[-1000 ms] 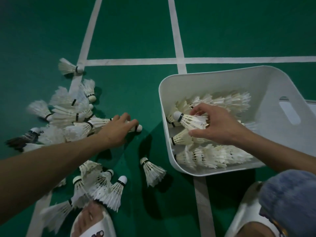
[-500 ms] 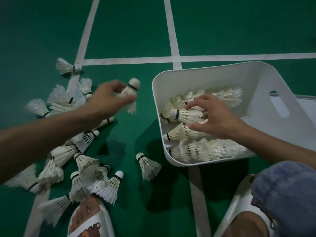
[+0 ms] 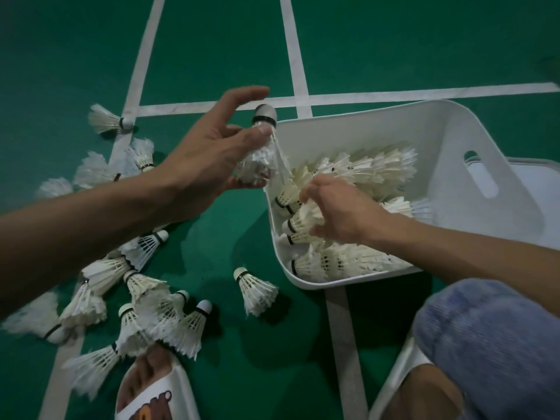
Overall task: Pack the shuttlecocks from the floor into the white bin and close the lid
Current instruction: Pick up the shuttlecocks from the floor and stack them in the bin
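Green court floor [image 3: 212,56] with white lines.

Far left: a single shuttlecock [image 3: 110,119] lies on a line crossing, cork to the right. Below it, loose shuttlecocks [image 3: 142,301] lie in a scattered heap down the left side. Some overlap and their corks point in different directions. The nearest ones touch the toe of a white slide [image 3: 157,389] with a bare foot in it, at the bottom edge. The left forearm crosses above the heap.

Left hand [image 3: 206,156]: off the floor, just beside the bin's left rim. Grip partly closed. Thumb and lower fingers pinch the feather skirt of the held shuttlecock [image 3: 262,153], and the index finger is stretched straight above the cork. Cork end points up and away, feathers toward the palm.

Lone shuttlecock [image 3: 256,291]: lies on the floor by itself, between the heap and the bin's near corner.

White bin [image 3: 363,122]: on the floor right of centre, top open, handle slot in its right wall. Packed shuttlecocks [image 3: 363,168] lie inside on their sides in nested rows, corks toward the left wall.

Right hand [image 3: 339,213]: inside the bin at its left end. Grip closed, with fingers and thumb curled round the feathers of the end shuttlecock [image 3: 298,222], which lies on top of the rows.

Far right: a flat white panel [image 3: 533,183] lies past the bin's right wall. I cannot tell whether it is the lid.

Bottom right: a knee in blue-grey cloth [image 3: 491,344] above a second slide [image 3: 403,374].
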`<state>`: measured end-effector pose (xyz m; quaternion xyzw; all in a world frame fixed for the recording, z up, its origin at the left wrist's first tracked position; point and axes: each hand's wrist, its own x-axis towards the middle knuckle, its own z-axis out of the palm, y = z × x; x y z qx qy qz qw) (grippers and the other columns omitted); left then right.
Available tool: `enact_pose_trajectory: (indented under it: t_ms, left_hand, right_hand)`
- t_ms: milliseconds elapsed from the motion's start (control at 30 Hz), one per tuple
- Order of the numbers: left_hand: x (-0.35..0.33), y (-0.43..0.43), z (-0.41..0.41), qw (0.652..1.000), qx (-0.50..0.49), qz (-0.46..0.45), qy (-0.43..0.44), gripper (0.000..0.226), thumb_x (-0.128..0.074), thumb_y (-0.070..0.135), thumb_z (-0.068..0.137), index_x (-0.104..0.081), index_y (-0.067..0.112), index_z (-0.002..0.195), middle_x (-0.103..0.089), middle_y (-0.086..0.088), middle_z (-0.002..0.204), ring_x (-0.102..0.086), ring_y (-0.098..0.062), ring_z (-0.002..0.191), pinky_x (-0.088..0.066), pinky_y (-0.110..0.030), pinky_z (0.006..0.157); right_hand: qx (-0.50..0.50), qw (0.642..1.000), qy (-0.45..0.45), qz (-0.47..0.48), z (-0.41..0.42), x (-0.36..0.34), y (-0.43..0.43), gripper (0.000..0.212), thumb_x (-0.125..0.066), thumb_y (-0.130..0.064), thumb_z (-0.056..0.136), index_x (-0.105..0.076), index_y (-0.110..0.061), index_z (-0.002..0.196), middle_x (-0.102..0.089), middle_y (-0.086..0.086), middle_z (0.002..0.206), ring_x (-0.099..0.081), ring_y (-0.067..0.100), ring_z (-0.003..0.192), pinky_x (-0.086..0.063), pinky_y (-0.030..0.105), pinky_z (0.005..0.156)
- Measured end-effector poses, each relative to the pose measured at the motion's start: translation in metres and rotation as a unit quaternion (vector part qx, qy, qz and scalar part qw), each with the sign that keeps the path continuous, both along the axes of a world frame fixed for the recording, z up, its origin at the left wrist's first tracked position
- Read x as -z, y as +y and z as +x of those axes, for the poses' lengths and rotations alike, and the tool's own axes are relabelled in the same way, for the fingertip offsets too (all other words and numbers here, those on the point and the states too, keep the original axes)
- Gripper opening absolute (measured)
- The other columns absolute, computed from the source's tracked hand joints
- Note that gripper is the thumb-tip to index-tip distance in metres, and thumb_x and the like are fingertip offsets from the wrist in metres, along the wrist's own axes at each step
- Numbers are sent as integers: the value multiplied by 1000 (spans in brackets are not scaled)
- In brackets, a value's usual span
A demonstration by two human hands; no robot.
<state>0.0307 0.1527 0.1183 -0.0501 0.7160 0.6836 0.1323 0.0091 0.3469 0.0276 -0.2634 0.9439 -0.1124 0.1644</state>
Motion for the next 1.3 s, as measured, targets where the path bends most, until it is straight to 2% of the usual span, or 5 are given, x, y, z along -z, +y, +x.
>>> enact_pose_trajectory:
  t_ms: [133, 500, 900, 1133, 1300]
  left_hand:
    - [2, 3, -2, 1000, -1, 5, -6, 35, -50, 16, 94, -54, 32, 125, -60, -3, 112, -61, -19, 104, -57, -42, 79]
    - [9, 6, 0, 999, 21, -28, 32, 38, -60, 17, 89, -53, 31, 123, -71, -2, 95, -69, -11, 86, -55, -16, 70]
    - [9, 12, -7, 1000, 13, 22, 9, 40, -65, 3, 80, -44, 11, 113, -71, -12, 88, -71, -19, 83, -59, -30, 75]
    - [16, 19, -9, 995, 27, -84, 44, 45, -75, 7, 75, -42, 11, 104, -65, -14, 90, -66, -13, 74, -59, -27, 72]
    - [19, 31, -1, 989, 45, -121, 70, 45, -79, 11, 71, -42, 10, 96, -64, -10, 89, -64, -14, 75, -55, -22, 65]
  right_hand:
    - [-27, 1000, 4, -1, -4, 11, -7, 47, -78, -23, 77, -58, -15, 119, -48, 3, 118, -51, 14, 84, -37, 21, 69]
    - [-31, 998, -25, -48, 1, 20, -14, 55, -81, -16, 73, -57, -14, 123, -47, 1, 109, -51, 14, 83, -49, 24, 76]
    - [79, 979, -107, -153, -12, 0, 3, 47, -82, -16, 72, -61, -16, 114, -58, -8, 95, -60, 6, 79, -57, 28, 76]
    - [235, 718, -318, -573, -9, -36, 46, 41, -53, 9, 75, -57, -12, 111, -61, 9, 111, -64, 28, 100, -57, 42, 83]
    - [182, 857, -219, -429, 10, -53, 30, 50, -83, -23, 66, -60, -21, 110, -59, 2, 118, -63, 20, 103, -57, 30, 76]
